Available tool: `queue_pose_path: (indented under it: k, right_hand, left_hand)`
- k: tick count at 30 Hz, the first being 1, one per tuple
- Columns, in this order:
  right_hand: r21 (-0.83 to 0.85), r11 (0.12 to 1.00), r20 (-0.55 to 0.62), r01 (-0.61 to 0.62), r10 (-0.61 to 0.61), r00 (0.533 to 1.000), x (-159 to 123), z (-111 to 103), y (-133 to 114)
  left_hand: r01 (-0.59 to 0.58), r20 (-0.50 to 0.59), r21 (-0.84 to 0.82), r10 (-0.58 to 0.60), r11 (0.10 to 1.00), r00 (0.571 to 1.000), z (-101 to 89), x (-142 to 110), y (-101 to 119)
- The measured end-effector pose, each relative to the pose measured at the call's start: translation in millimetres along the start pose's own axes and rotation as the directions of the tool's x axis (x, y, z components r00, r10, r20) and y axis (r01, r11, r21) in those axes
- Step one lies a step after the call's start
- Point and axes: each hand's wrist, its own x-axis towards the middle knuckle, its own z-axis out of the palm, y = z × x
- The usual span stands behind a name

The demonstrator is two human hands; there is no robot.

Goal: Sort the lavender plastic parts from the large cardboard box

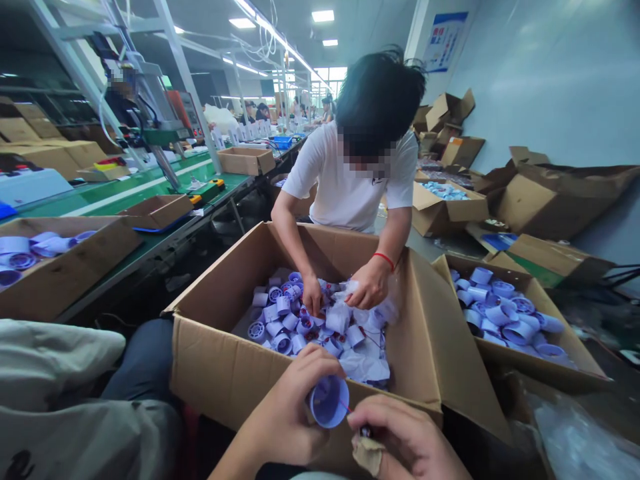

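My left hand [295, 407] is closed around a lavender plastic cup-shaped part [330, 402], its open round mouth turned up toward me. A thin red wire [344, 404] runs from inside the cup to the fingertips of my right hand [400, 430], which pinch it. Against the right fingers sits a small dark shiny piece [367, 431]; its kind I cannot make out. A tan wrap [367, 453] covers one right finger. Just beyond my hands stands a large cardboard box [220, 363] holding many similar lavender parts [283, 343], red wires and crumpled clear plastic bags [363, 363].
Across the box a co-worker [345, 173] reaches in with both hands. A carton of lavender cups [505, 313] stands at the right, another box of them [65, 280] at the left. The green conveyor bench [215, 200] runs along the left. Someone's grey-clothed leg [90, 427] is close by.
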Motion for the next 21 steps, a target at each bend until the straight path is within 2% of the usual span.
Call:
queue_pose_path:
  k: [3, 6, 8, 10, 12, 14, 17, 21]
  right_hand:
    - [-0.098, 0.994, -0.059, 0.048, -0.054, 0.997, 2, 4, 4]
    - [-0.253, 0.961, -0.115, 0.107, -0.14, 0.983, 1, 11, 10]
    - [-0.407, 0.892, -0.16, 0.194, -0.279, 0.947, 2, 16, 14]
    - [-0.536, 0.809, -0.211, 0.241, -0.405, 0.89, 5, 21, 17]
    - [-0.589, 0.774, -0.247, 0.232, -0.446, 0.861, 8, 23, 18]
    - [-0.561, 0.801, -0.233, 0.21, -0.396, 0.888, 10, 23, 16]
    - [-0.424, 0.893, -0.178, 0.148, -0.242, 0.954, 11, 22, 10]
    - [-0.243, 0.967, -0.219, 0.074, -0.128, 0.967, 8, 21, 6]
  left_hand:
    - [0.007, 0.073, 0.045, -0.011, 0.999, 0.997, 2.7, 3, 7]
    - [0.013, 0.076, 0.047, -0.016, 0.999, 0.997, 6.8, 4, 12]
    - [0.031, 0.04, 0.029, -0.032, 0.999, 0.999, 10.1, 3, 15]
    - [0.058, 0.004, -0.01, -0.058, 0.998, 0.998, 12.9, 1, 16]
    - [0.063, -0.006, -0.058, -0.063, 0.996, 0.998, 14.5, 0, 16]
    - [0.053, 0.005, -0.109, -0.053, 0.993, 0.999, 15.0, -1, 16]
    - [0.037, 0.021, -0.185, -0.033, 0.982, 0.999, 15.8, -1, 13]
    - [-0.019, -0.011, -0.192, 0.017, 0.981, 1.0, 20.7, -1, 12]
